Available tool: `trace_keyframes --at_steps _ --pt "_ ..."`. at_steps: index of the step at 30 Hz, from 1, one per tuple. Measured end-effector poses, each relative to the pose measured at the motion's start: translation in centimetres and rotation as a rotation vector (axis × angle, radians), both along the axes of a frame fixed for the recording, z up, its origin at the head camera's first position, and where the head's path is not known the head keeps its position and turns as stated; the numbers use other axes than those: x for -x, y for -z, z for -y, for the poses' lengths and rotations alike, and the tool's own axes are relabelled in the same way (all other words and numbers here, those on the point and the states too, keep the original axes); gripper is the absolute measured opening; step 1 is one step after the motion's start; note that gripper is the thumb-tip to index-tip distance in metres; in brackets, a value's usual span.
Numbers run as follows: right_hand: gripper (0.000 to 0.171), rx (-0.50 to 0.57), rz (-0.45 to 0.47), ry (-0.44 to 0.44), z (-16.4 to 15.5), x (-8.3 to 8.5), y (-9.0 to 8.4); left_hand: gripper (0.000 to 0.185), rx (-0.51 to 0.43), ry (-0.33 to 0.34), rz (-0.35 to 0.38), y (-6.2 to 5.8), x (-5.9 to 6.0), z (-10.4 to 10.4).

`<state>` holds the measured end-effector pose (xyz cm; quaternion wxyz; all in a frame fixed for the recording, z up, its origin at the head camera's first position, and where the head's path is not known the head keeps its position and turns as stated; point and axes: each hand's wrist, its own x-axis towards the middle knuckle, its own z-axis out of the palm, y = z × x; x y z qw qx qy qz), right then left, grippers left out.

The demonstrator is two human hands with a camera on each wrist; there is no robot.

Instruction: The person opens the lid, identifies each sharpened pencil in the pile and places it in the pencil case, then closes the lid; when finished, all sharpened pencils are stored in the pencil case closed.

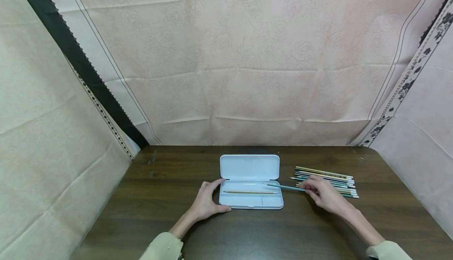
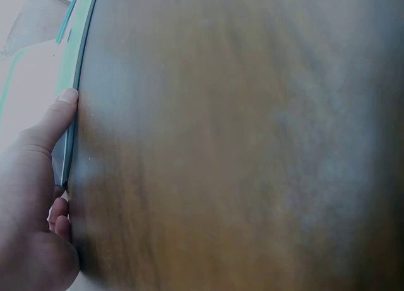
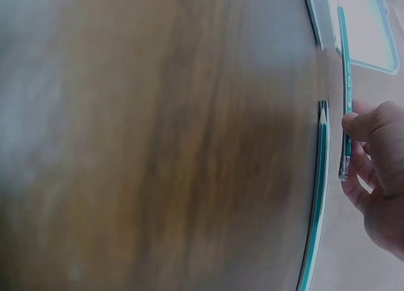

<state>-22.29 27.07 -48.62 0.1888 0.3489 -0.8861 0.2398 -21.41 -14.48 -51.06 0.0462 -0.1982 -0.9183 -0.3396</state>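
Observation:
A light-blue pencil case [image 1: 244,201] lies on the table with its lid [image 1: 249,167] raised at the back. Inside it rests a yellowish pencil [image 1: 251,192]. My left hand [image 1: 207,201] grips the case's left end, thumb at the front edge and fingers near the hinge; the left wrist view shows the thumb [image 2: 60,111] against its side. Between thumb and fingers, my right hand [image 1: 322,193] pinches a teal pencil [image 1: 286,187] near its eraser end. That pencil's tip reaches over the right part of the case. In the right wrist view, the teal pencil [image 3: 346,70] is held above the table.
To the right of the case lies a row of several pencils [image 1: 327,172] in yellow, teal and dark colours, partly behind my right hand. The brown wooden table [image 1: 170,173] runs back to a pale patterned cloth [image 1: 262,75], with cloth at both sides.

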Motion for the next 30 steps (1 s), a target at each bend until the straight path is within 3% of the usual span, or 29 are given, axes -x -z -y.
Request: trace_keyframes --at_steps 30 --pt "0.023 -0.013 0.068 -0.088 5.1 0.9 -0.2 0.091 0.014 -0.009 0.020 0.2 0.1 0.0"
